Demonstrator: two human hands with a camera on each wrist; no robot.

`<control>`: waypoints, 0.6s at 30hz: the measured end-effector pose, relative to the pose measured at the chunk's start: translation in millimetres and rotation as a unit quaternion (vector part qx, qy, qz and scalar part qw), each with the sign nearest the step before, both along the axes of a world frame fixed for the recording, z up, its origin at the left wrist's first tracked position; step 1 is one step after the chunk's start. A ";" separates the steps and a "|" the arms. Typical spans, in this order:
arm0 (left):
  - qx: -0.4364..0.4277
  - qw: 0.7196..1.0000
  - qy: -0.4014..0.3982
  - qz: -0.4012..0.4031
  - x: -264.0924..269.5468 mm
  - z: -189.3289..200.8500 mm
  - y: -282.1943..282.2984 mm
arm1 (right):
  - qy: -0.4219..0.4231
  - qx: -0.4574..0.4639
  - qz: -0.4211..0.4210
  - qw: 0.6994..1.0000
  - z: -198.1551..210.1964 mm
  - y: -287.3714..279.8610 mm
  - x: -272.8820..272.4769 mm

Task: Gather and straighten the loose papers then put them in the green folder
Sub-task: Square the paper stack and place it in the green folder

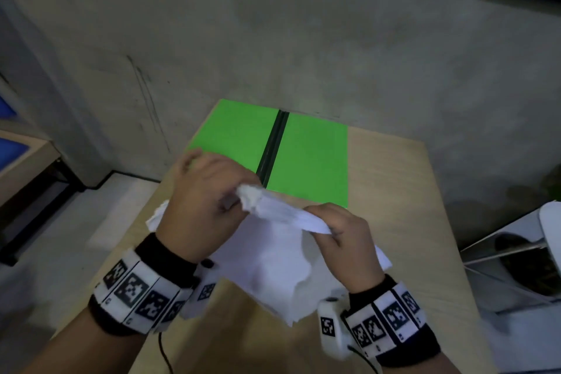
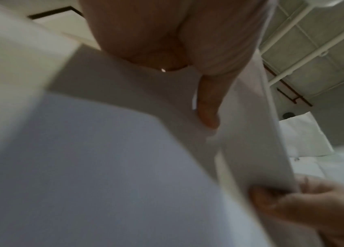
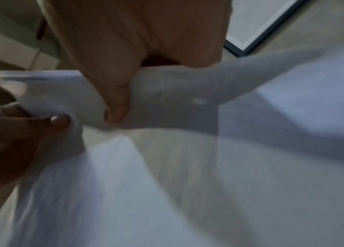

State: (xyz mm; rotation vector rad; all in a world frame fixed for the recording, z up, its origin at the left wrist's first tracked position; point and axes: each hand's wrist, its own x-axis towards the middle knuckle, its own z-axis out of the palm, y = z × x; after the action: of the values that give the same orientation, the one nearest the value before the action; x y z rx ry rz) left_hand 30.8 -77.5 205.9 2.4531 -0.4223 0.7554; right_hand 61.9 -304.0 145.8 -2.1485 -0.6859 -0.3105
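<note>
The gathering and straightening step is judged to be in hand: the papers (image 1: 282,255) are held above the tabletop (image 1: 391,179), just short of the green folder (image 1: 306,158), which lies open and flat. The top edge of the sheaf is gripped by the left hand (image 1: 203,197) at one end and pinched by the right hand (image 1: 340,231) at the other, fingers (image 3: 116,108) curled over the sheets. Next, the uneven lower edges would need squaring before the sheaf is laid in the folder.
</note>
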 end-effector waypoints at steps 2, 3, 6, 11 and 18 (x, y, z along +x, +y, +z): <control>0.002 0.994 -0.002 0.113 6.1 -4.4 8.3 | 0.014 0.053 -0.029 0.998 3.6 -0.3 0.8; -0.008 0.985 0.003 0.172 8.0 -7.9 12.4 | 0.032 0.070 -0.039 0.996 4.7 -1.3 1.2; -0.224 0.949 0.027 0.222 13.0 -13.1 17.1 | 0.103 0.154 -0.060 0.981 2.5 -5.0 -3.1; -0.448 0.887 0.106 0.036 11.0 -26.1 6.7 | 0.196 0.290 -0.067 0.935 5.6 -5.3 -13.1; -0.473 0.870 0.138 -0.002 -1.0 -52.2 -2.9 | 0.210 0.328 -0.027 0.921 9.2 -7.9 -12.6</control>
State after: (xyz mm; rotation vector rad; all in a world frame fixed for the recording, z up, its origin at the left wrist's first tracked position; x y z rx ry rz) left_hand 29.8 -80.4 153.7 1.5763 0.0691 0.4285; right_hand 49.3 -311.9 155.0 -1.5130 -0.2219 -0.0771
